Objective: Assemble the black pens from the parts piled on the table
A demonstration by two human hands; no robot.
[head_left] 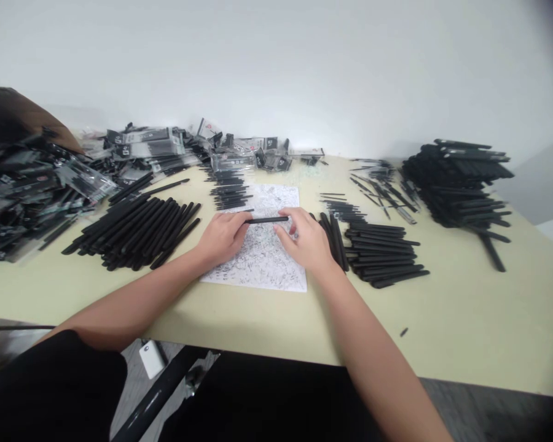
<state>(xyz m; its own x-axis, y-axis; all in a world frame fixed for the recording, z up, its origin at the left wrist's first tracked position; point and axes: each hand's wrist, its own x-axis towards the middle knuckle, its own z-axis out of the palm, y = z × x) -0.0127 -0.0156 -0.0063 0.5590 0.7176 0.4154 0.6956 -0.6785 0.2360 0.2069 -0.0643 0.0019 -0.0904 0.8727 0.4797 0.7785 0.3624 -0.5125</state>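
Observation:
A slim black pen [268, 220] is held level between my two hands, above a sheet of paper [258, 279] covered in small ink scribbles. My left hand [225, 235] pinches its left end. At the other end, the fingers of my right hand [308, 238] are bent around the tip, with the thumb just below. Left of the paper lies a pile of thick black pens or pen barrels [136, 232]. Close to my right hand, more black barrels [382, 252] are stacked in a row. Thin dark refills [230, 189] lie beyond the paper.
Clear plastic packets [152, 144] heap along the wall, with more packets [23, 190] by a brown box [23, 110] at left. Another tall pile of black pens [461, 181] stands at right. Loose thin refills [345, 210] and a small black piece [404, 332] lie on the table.

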